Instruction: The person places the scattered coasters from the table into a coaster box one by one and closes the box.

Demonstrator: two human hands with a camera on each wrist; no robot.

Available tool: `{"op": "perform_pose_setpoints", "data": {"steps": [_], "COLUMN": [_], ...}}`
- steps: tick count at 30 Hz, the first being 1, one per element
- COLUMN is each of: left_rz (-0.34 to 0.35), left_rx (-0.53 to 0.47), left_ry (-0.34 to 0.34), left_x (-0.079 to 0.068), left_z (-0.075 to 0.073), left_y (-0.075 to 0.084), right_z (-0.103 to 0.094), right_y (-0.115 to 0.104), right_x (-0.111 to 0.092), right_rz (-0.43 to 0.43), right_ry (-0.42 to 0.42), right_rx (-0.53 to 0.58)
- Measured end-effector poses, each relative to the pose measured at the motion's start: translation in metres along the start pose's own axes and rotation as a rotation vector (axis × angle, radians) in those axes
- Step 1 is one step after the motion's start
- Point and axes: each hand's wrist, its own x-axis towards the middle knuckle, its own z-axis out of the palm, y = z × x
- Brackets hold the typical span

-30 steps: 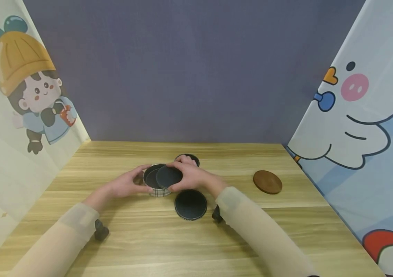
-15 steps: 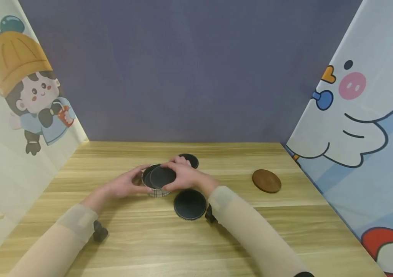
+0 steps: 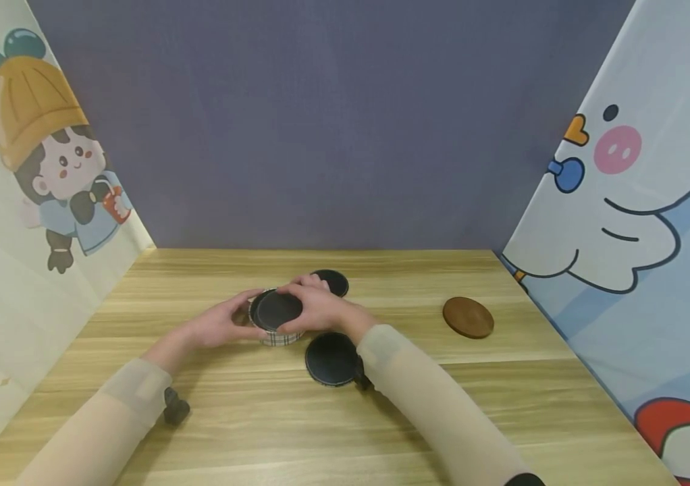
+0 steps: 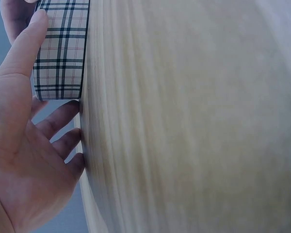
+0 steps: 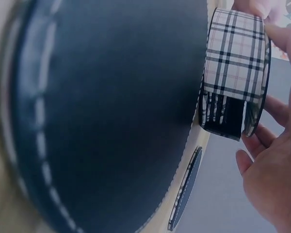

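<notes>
A round plaid coaster holder [image 3: 280, 339] stands on the wooden table. My left hand [image 3: 220, 325] grips its left side, the thumb lying along the plaid wall [image 4: 63, 53] in the left wrist view. My right hand [image 3: 323, 309] pinches a black round coaster [image 3: 278, 311] by its edge, over the holder's open top. In the right wrist view the holder [image 5: 236, 51] shows a cut-out in its side, with plaid-edged coasters stacked inside. One black coaster [image 3: 331, 361] with white stitching lies in front of the holder. Another black coaster [image 3: 335, 282] lies behind, partly hidden by the right hand.
A brown round disc [image 3: 468, 318] lies on the right of the wooden table [image 3: 248, 432]. Behind the table rises a grey-purple panel [image 3: 321, 135]. Printed cartoon panels stand at the left and right.
My right hand has moved left with the coaster, bringing it from the holder's right edge to over its opening. My left hand keeps its grip on the holder.
</notes>
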Motion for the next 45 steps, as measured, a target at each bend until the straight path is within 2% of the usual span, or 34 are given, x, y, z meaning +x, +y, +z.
{"op": "perform_pose_setpoints", "data": {"steps": [22, 29, 36, 45], "left_rz": [0.020, 0.023, 0.026, 0.052], "left_rx": [-0.069, -0.057, -0.024, -0.012], "left_ry": [-0.031, -0.030, -0.012, 0.018], "left_x": [-0.006, -0.006, -0.005, -0.004], "left_z": [0.000, -0.001, 0.000, 0.000], "left_y": [0.005, 0.006, 0.007, 0.008], "right_z": [0.003, 0.002, -0.002, -0.012], "right_y": [-0.004, -0.004, 0.002, 0.026], "right_x": [0.007, 0.006, -0.005, -0.032], "right_rz": [-0.013, -0.022, -0.021, -0.038], "right_ry": [-0.012, -0.015, -0.005, 0.008], "right_rx": [-0.005, -0.012, 0.017, 0.131]}}
